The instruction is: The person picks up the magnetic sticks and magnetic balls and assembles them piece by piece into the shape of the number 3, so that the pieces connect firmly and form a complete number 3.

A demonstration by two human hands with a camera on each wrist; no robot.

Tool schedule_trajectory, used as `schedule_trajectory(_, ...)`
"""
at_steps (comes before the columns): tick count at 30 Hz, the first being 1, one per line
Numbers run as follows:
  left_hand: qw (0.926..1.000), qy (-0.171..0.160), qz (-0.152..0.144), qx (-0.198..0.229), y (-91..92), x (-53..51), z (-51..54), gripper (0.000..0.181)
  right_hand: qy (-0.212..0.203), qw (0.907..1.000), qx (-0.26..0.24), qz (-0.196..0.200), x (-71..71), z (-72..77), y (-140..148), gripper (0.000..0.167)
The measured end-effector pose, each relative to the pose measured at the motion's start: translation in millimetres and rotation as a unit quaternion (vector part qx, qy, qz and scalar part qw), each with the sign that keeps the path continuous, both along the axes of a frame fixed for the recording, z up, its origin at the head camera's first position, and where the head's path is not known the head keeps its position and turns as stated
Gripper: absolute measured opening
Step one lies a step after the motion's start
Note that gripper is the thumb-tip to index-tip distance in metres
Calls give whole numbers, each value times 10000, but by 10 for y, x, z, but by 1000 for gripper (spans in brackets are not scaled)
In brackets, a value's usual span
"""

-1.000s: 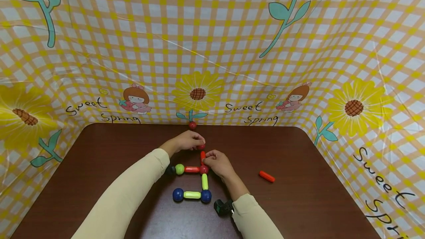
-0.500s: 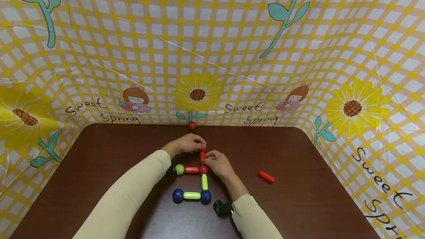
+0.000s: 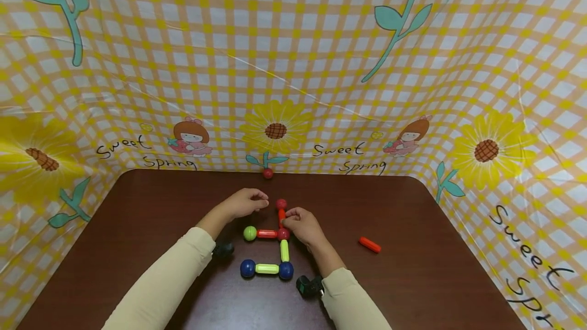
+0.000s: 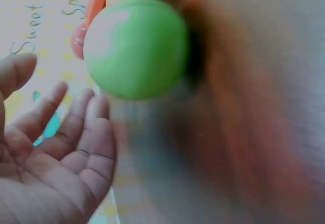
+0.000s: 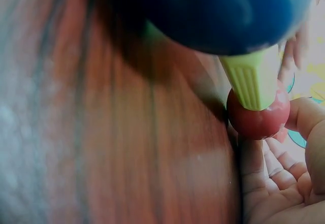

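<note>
My right hand (image 3: 302,225) pinches a red magnetic rod (image 3: 282,214) that joins a far red ball (image 3: 281,203) to a nearer red ball (image 3: 283,235). Just left of the far red ball, my left hand (image 3: 243,202) hovers with nothing in its loosely bent fingers. From the nearer red ball, a second red rod (image 3: 267,234) runs left to a green ball (image 3: 249,233). A yellow-green rod (image 3: 285,251) leads toward me to a blue ball (image 3: 286,270). Another yellow-green rod (image 3: 267,268) links that to a second blue ball (image 3: 247,268). In the right wrist view, the fingers are partly hidden.
A loose red rod (image 3: 369,244) lies on the brown table (image 3: 412,279) at the right. One more red ball (image 3: 267,173) sits at the table's back edge, against the checked cloth (image 3: 312,90). Black wrist cameras (image 3: 223,251) hang near the built pieces.
The left hand has set the red ball on the far end of the red rod, let go of it and drawn back left. The right hand keeps its hold on the rod.
</note>
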State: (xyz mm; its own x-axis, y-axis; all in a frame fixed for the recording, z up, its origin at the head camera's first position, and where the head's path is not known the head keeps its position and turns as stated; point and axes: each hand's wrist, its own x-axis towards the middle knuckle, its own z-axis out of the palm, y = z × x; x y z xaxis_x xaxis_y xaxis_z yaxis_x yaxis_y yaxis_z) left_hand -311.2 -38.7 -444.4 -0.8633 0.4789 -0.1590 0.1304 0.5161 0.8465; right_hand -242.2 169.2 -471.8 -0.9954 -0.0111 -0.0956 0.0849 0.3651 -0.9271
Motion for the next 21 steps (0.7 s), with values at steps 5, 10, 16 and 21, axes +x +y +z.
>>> schedule_trajectory(5, 9998, 134, -46, -163, -190, 278, -76, 26, -27, 9999, 120, -37, -4, 6, 2, 22)
schedule_trajectory(10, 9996, -181, -111, 166, -249, 459, -160, 30, 9, 9999, 104, -76, -13, 7, 14, 25)
schedule_trajectory(16, 9995, -98, -234, 196, -335, 533, -210, 34, 23, 9999, 109, -71, -16, -4, -8, 26)
schedule_trajectory(21, 9990, 22, -320, 322, -398, 533, -281, 32, 39, 9998, 150, -151, -10, 1, -13, 23)
